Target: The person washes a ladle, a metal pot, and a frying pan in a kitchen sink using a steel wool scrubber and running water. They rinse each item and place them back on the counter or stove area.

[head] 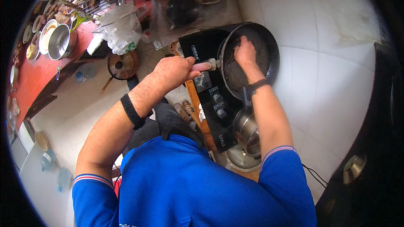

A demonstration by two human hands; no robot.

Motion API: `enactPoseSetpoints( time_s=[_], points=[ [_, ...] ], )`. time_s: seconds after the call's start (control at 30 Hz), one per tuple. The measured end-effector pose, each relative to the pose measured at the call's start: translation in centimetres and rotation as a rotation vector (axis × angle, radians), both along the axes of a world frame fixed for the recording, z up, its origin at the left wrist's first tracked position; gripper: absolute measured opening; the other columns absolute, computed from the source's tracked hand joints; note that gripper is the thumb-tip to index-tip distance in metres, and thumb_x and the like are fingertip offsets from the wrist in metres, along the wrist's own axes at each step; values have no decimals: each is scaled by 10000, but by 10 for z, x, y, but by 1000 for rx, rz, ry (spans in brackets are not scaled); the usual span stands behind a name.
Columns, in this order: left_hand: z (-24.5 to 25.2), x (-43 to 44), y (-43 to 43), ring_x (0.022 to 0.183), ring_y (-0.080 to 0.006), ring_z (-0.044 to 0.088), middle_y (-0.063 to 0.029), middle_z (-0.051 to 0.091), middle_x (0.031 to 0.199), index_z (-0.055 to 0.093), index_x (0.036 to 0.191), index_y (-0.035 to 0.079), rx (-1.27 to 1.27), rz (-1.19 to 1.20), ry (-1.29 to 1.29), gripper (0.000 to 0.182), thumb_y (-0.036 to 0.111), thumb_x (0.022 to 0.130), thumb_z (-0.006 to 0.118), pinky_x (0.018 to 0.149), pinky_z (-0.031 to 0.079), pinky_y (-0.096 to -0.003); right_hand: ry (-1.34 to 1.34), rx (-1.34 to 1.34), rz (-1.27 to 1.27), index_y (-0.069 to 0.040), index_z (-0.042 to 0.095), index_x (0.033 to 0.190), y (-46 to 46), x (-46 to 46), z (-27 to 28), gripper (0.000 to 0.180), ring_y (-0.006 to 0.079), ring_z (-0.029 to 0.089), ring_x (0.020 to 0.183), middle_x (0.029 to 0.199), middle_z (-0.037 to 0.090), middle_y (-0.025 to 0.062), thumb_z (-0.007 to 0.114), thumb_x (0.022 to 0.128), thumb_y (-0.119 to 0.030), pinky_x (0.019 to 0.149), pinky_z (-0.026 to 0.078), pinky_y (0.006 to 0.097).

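My left hand (pixel 176 69) grips the pinkish handle (pixel 202 66) of a large dark wok (pixel 268 53), which rests on a black two-knob cooktop (pixel 205 42). Inside the wok is my right hand (pixel 245 52), its fingers pointing at the inner wall on the far side; whether they touch it or hold something small, I cannot tell. Dark bands circle both wrists. Below the wok, partly hidden by my right forearm, a steel pot (pixel 244 129) stands at the cooktop's near end, beside a round metal lid (pixel 235 157).
White tiles (pixel 296 75) rise along the right. Beyond the cooktop lie a dark round pan (pixel 182 10) and plastic bags (pixel 121 25). A red table (pixel 34 78) at the left holds a steel saucepan (pixel 60 42) and several dishes. Another pan (pixel 121 66) is lower down between them.
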State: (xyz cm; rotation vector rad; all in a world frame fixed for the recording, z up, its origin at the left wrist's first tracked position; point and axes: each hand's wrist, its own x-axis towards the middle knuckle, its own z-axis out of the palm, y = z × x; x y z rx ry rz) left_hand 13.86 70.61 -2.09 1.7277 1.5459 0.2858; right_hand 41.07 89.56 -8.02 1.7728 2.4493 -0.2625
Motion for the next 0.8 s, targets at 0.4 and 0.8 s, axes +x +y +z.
enactPoseSetpoints(
  time_s=[0.4, 0.8],
  points=[
    [4, 1, 3, 878, -377, 737, -167, 735, 867, 635, 1077, 60, -62, -41, 81, 529, 579, 1008, 558, 755, 591, -485, -314, 194, 3, -64, 596, 1325, 55, 63, 8, 338, 443, 692, 1023, 1121, 687, 254, 555, 994, -114, 857, 585, 531],
    [3, 0, 2, 869, -418, 724, -196, 730, 852, 634, 1075, 57, -62, -17, 24, 475, 526, 1014, 589, 746, 583, -513, -574, -186, -294, 33, 593, 1307, 4, 100, 40, 374, 414, 699, 1157, 1234, 712, 267, 574, 987, -160, 975, 575, 488]
  ],
)
